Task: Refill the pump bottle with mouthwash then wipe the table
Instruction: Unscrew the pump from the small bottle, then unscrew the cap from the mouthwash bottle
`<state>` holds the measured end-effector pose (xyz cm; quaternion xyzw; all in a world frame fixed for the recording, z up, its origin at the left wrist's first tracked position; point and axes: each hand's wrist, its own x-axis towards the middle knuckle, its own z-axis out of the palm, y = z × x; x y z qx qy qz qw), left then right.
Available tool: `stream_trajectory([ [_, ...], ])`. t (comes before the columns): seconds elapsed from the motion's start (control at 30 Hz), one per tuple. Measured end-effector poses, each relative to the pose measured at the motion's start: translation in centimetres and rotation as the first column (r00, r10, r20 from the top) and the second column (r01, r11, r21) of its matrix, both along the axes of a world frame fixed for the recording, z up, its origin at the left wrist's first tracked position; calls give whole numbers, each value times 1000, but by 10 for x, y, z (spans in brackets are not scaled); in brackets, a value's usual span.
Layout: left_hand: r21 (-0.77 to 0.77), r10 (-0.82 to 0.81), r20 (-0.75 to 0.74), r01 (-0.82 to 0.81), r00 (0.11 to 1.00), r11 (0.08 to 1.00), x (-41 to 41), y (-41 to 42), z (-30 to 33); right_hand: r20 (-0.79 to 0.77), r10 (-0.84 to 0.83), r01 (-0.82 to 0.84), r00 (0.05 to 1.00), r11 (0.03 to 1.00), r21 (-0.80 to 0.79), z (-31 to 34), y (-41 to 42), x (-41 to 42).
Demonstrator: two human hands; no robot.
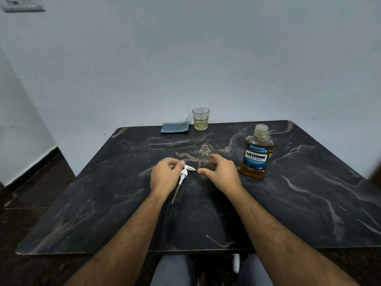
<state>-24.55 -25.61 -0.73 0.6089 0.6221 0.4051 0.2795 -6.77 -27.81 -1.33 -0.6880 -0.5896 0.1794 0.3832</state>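
Note:
A small clear glass bottle [204, 156] stands upright and uncapped at the middle of the dark marble table [309, 203]. My right hand [221, 172] curls around its right side, thumb in front of it. My left hand [165, 175] pinches the head of the white pump [185, 172], whose dip tube slants down toward me just above the tabletop. A capped Listerine Cool Mint mouthwash bottle [256, 153] with amber liquid stands to the right of my right hand. A folded blue-grey cloth [174, 127] lies at the far edge.
A drinking glass [200, 118] with a little pale liquid stands at the far edge, right of the cloth. A white wall rises directly behind the table. My knees show under the near edge. Dark floor lies to the left.

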Motion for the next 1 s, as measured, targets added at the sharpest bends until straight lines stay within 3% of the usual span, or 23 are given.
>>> stream_trajectory([
  [0.17, 96, -65, 209, 46, 976, 994, 17, -11, -2, 39, -69, 62, 997, 988, 142, -1, -15, 14],
  [0.37, 136, -276, 276, 247, 921, 959, 62, -32, -1, -152, -211, 256, 966, 879, 403, -1, -49, 49],
  [0.57, 90, -414, 327, 408, 849, 908, 104, -35, 9, -326, -370, 479, 870, 791, 379, 1, -59, 96],
  [0.67, 83, -425, 322, 422, 846, 903, 120, -27, 16, -321, -319, 403, 892, 881, 247, -3, -50, 117],
  [0.77, 77, -418, 352, 420, 837, 904, 131, -20, 28, -391, -93, 172, 916, 970, 171, -6, -38, 126],
  [0.83, 93, -438, 361, 435, 823, 895, 137, -16, 37, -417, 5, 78, 909, 980, 182, -10, -31, 127],
  [1.0, 170, -546, 332, 521, 769, 837, 158, -5, 67, -424, 23, 71, 905, 976, 206, -16, -25, 125],
])
